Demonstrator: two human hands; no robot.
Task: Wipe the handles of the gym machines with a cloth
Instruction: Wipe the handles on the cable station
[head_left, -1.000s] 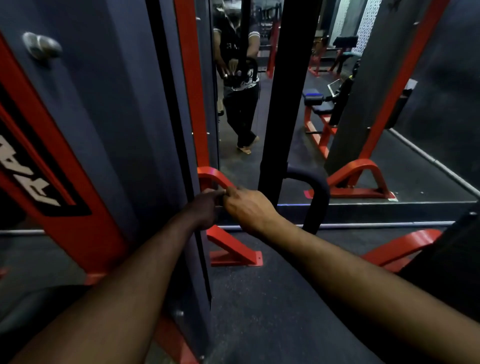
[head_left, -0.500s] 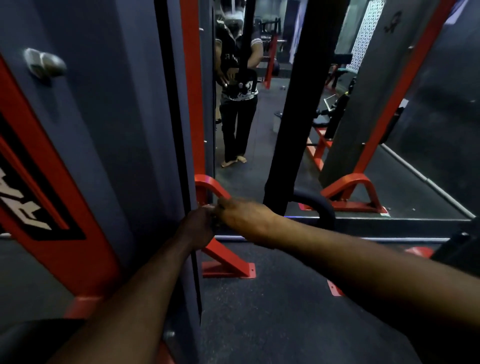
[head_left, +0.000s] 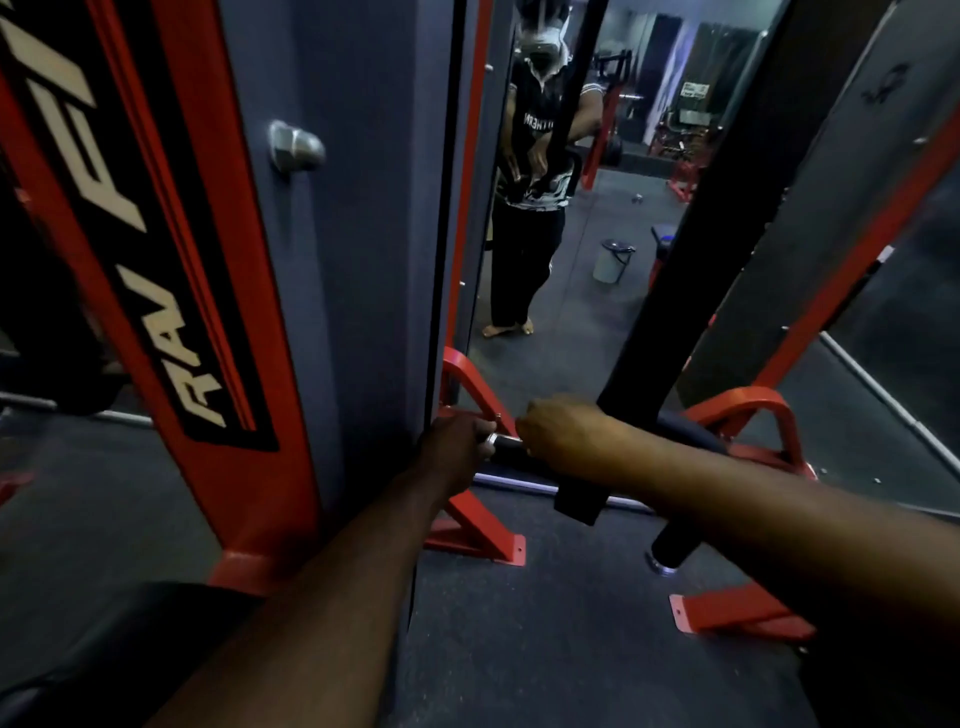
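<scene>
Low beside the grey and red machine column (head_left: 291, 291), the left hand (head_left: 451, 451) curls round the chrome end of a black handle (head_left: 506, 448). The bar runs left to right, roughly level. The right hand (head_left: 563, 432) wraps it just beside; no cloth shows.

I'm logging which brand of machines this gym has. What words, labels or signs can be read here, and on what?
"RAV F...", large pale letters, cut off at the frame's top: red and black stripe on the grey machine column.
Mirrored shirt print in the mirror: too blurred to read.
White wall sign in the reflection: too small.
</scene>
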